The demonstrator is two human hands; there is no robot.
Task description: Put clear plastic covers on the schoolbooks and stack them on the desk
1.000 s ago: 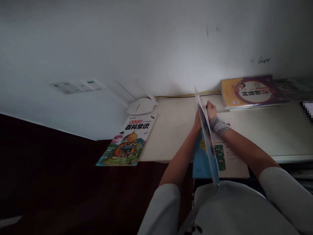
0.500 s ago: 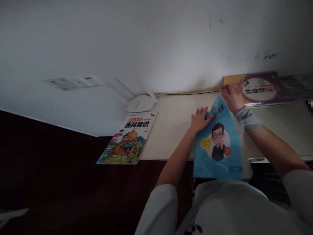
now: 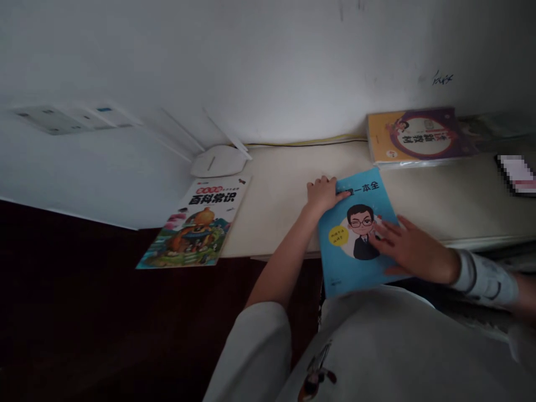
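A blue book (image 3: pixel 355 268) with a cartoon man on its cover lies closed on the pale desk (image 3: pixel 285 201), its near end over the desk's edge. My left hand (image 3: pixel 321 193) curls its fingers round the book's far left corner. My right hand (image 3: pixel 412 248) lies flat on the cover's right side with fingers stretched out. A grey wrap covers my right wrist.
A colourful picture book (image 3: pixel 196 229) lies at the desk's left end, partly over the edge. A white router (image 3: pixel 218 163) with antennas stands behind it by the wall. A yellow and purple book (image 3: pixel 419 137) lies at the back right. A cable runs along the wall.
The blue book's cover was swung over and shut. My right hand came back from the far corner and now lies flat on the cover. My left hand shifted to the far left corner.
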